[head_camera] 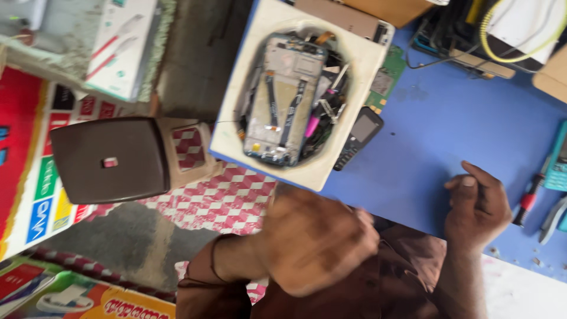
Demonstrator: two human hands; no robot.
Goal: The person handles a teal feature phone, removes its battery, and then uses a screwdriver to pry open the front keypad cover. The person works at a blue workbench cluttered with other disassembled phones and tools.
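A: In the head view, where is the left hand (313, 242)?

B: It is low in the middle, blurred, in front of the brown shirt (407, 277). The fingers look curled together, but I cannot tell if they hold something.

A: And the right hand (478, 204)?

B: It rests at the near edge of the blue bench (431, 130). The fingers are bent and close together, the thumb up. I cannot tell if it holds a thing.

A: What is nearest to the hands?

B: A white tray (236, 118) stands at the bench corner, just above the left hand. Inside it lies an opened phone frame (283, 97) among loose parts. A small black keypad phone (357, 137) lies just beside the tray, on the bench.

A: Something more at the right?

B: A red-handled screwdriver (530, 199) lies near the right hand, and pliers (553, 218) beside it.
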